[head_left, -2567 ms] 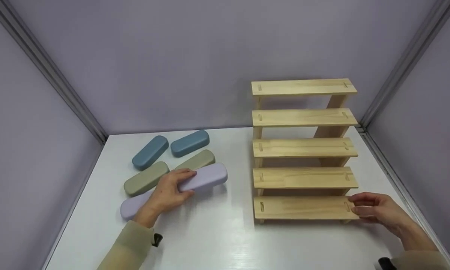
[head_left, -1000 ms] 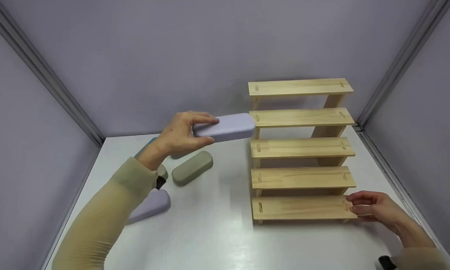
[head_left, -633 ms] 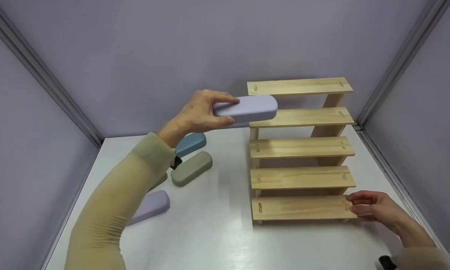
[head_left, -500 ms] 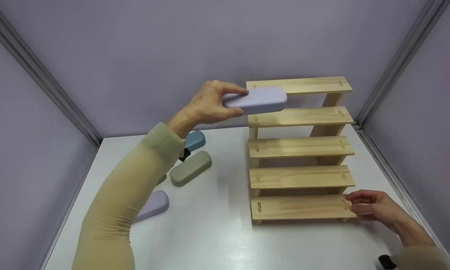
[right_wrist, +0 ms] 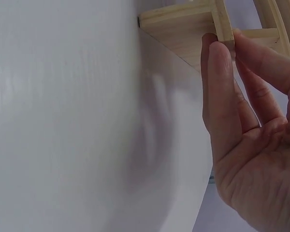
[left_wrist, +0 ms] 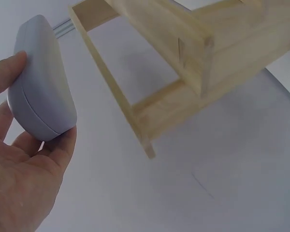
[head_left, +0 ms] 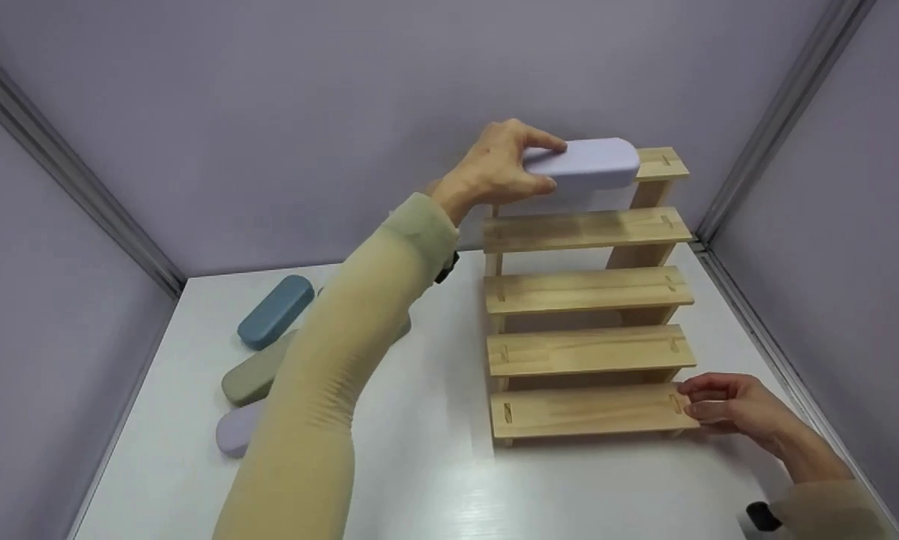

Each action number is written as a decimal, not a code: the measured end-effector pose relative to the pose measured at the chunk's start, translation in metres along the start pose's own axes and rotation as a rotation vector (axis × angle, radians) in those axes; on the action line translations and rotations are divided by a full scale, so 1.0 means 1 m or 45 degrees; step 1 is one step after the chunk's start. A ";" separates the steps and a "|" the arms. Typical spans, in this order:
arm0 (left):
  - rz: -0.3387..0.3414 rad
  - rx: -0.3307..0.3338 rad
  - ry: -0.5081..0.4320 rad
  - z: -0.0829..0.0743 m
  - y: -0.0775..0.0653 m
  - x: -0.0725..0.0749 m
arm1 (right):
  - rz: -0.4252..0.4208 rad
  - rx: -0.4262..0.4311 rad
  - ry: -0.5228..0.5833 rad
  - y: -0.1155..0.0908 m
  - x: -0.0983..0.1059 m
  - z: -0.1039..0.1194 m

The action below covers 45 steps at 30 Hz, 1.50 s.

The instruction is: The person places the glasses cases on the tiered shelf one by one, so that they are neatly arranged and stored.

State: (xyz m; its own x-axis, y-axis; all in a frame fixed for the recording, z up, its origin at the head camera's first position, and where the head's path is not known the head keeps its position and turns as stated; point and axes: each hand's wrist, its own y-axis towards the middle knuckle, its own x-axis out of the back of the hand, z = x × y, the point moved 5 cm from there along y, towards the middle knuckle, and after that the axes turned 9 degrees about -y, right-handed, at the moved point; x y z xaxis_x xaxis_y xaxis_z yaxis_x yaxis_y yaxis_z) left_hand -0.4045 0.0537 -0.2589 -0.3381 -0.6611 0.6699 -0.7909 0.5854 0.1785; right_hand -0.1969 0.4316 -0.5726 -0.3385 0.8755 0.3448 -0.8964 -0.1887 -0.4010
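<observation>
My left hand (head_left: pixel 498 166) grips one end of a lavender glasses case (head_left: pixel 591 161), thumb on the near side. In the head view the case covers much of the top board of a stepped wooden display rack (head_left: pixel 591 291). The left wrist view shows a gap between the held case (left_wrist: pixel 38 82) and the rack's wood (left_wrist: pixel 193 53). At the lowest board's right end, my right hand (head_left: pixel 749 414) pinches the wood. Its thumb and fingers lie on opposite faces of the board's end (right_wrist: pixel 224 26) in the right wrist view.
On the white table's left lie a blue case (head_left: pixel 277 311), an olive-green case (head_left: pixel 258 371) and another lavender case (head_left: pixel 239 429). My left sleeve (head_left: pixel 344 352) partly hides these and others behind it. A grey-lilac wall (head_left: pixel 307 150) stands behind the rack.
My left hand lifted the lavender case from the group on the table and carried it right and up to the rack's top board. My right hand keeps its hold on the lowest board.
</observation>
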 end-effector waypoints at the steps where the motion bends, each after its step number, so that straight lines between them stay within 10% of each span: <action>1: 0.006 0.007 -0.006 -0.002 0.004 -0.005 | 0.000 0.000 0.003 0.000 -0.001 -0.001; 21: 0.045 0.035 0.061 -0.018 0.050 -0.051 | 0.007 0.032 0.002 -0.017 -0.016 0.005; 45: -0.057 -0.019 0.189 -0.006 0.049 -0.068 | 0.042 0.030 0.028 -0.017 -0.020 0.008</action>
State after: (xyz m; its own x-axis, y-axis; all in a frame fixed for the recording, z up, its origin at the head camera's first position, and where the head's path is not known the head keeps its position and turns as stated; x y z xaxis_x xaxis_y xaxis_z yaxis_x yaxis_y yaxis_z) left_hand -0.4169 0.1302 -0.2909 -0.2229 -0.6108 0.7598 -0.7953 0.5647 0.2207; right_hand -0.1773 0.4134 -0.5661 -0.3620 0.8781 0.3130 -0.8914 -0.2277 -0.3919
